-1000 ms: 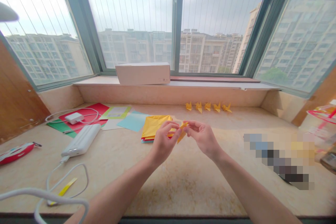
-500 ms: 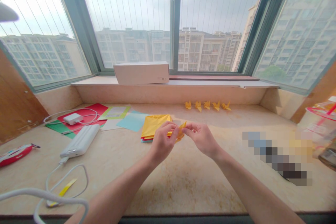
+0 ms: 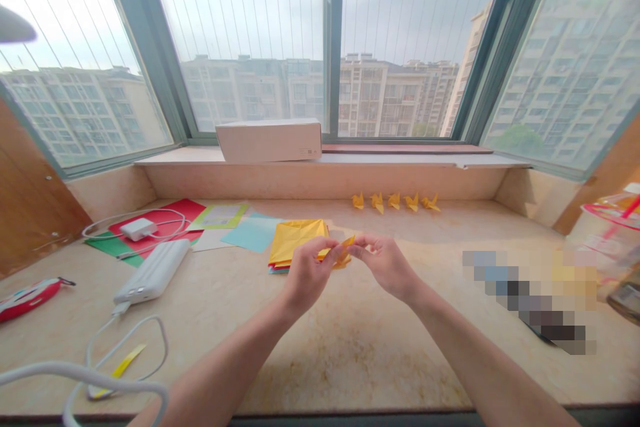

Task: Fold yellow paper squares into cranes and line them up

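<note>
A small folded piece of yellow paper [image 3: 344,253] is pinched between both hands above the counter. My left hand [image 3: 313,267] grips it from the left, thumb and fingers closed. From the right, my right hand [image 3: 381,261] holds its pointed tip between thumb and forefinger. Parts of the folds are hidden behind the fingers. Just behind my left hand lies a stack of folded paper [image 3: 295,242], yellow on top with red and blue edges below. Several yellow origami cranes [image 3: 394,201] stand in a row along the back of the counter.
On the left lie colored sheets [image 3: 255,230], a white charger [image 3: 139,229], a white power bank [image 3: 154,271], looping cables [image 3: 90,370] and a red-and-white object [image 3: 35,297]. A white box [image 3: 270,141] sits on the sill. To the right are a blurred-out object [image 3: 525,300] and a plastic cup [image 3: 607,233].
Both hands stay at nearly the same spot with the folded yellow paper between them. Its raised point sits slightly lower. Nothing else has visibly moved.
</note>
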Demonstrator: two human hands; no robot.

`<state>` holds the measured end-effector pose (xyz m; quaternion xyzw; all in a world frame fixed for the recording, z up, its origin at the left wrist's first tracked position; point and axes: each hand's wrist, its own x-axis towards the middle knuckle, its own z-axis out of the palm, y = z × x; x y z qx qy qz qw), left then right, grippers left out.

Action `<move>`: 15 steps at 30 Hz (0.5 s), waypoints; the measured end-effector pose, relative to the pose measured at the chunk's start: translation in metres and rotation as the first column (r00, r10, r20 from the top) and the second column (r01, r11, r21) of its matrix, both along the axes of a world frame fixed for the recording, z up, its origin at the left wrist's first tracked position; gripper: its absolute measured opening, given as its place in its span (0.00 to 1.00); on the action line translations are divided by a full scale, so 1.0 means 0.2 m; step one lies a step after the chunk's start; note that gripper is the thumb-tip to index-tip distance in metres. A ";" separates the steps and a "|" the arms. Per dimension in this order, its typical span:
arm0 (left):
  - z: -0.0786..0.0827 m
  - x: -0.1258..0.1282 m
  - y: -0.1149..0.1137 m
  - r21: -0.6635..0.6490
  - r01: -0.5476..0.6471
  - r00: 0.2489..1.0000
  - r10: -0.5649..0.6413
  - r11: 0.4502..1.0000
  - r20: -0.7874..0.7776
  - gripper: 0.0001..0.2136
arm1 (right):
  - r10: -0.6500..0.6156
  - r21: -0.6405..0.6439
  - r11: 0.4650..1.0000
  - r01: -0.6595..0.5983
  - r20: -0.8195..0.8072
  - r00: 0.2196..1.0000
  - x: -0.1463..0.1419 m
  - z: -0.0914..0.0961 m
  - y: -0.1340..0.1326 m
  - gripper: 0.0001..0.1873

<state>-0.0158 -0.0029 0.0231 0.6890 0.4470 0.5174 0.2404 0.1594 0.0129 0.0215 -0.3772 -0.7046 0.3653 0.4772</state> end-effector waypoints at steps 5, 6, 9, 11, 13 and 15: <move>0.00 0.00 0.00 0.031 0.009 1.000 -0.008 0.999 -0.019 0.09 | 0.026 0.036 0.999 -0.026 0.014 1.000 -0.01 0.01 -0.01 0.11; 0.00 0.00 0.00 0.042 0.005 1.000 -0.004 0.999 -0.030 0.10 | 0.023 0.035 0.999 -0.024 0.026 0.999 -0.01 0.02 -0.02 0.12; 0.00 -0.01 0.00 0.069 -0.015 0.996 0.021 0.997 -0.085 0.10 | -0.020 0.044 0.999 0.017 0.079 0.997 0.00 0.02 -0.02 0.11; 0.00 -0.01 0.01 0.062 -0.022 0.993 0.029 0.998 -0.114 0.10 | -0.060 0.057 0.997 0.054 0.104 0.993 0.00 0.02 -0.02 0.11; 0.00 -0.01 0.01 0.040 -0.018 0.992 0.023 0.999 -0.122 0.10 | -0.080 0.067 0.995 0.073 0.112 0.991 0.00 0.02 -0.02 0.11; 0.00 -0.01 0.01 0.016 -0.011 0.994 0.012 1.000 -0.110 0.11 | -0.082 0.069 0.995 0.075 0.105 0.991 0.01 0.02 -0.02 0.11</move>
